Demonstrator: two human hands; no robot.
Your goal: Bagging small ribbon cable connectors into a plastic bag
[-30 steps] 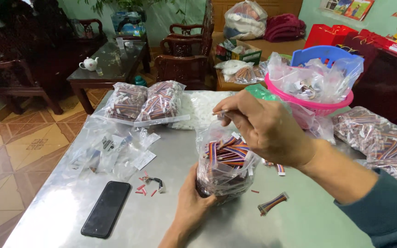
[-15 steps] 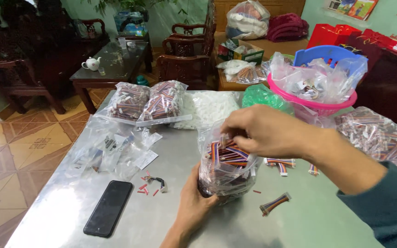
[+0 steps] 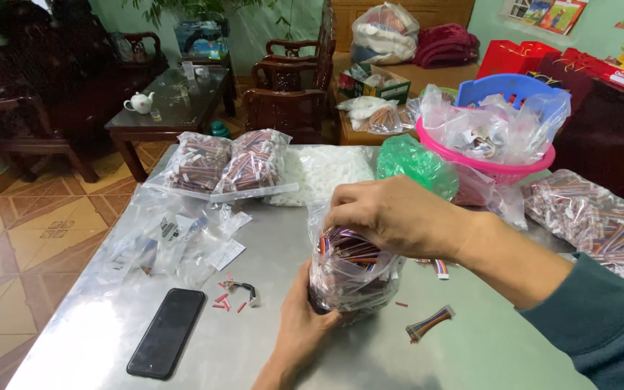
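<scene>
At table centre, the left hand cups the base of a clear plastic bag stuffed with striped wire bundles, while the right hand pinches its mouth from above. The filling step looks under way; sealing would call for a steady top edge. A loose wire bundle lies at four o'clock, a phone at eight near the table's front-left edge. Bare steel table remains in front; filled bags crowd eleven o'clock.

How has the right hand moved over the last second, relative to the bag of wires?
Yes. The right hand has come down from above the pink basket edge onto the open top of the bag of wires, which the left hand holds from below.
</scene>
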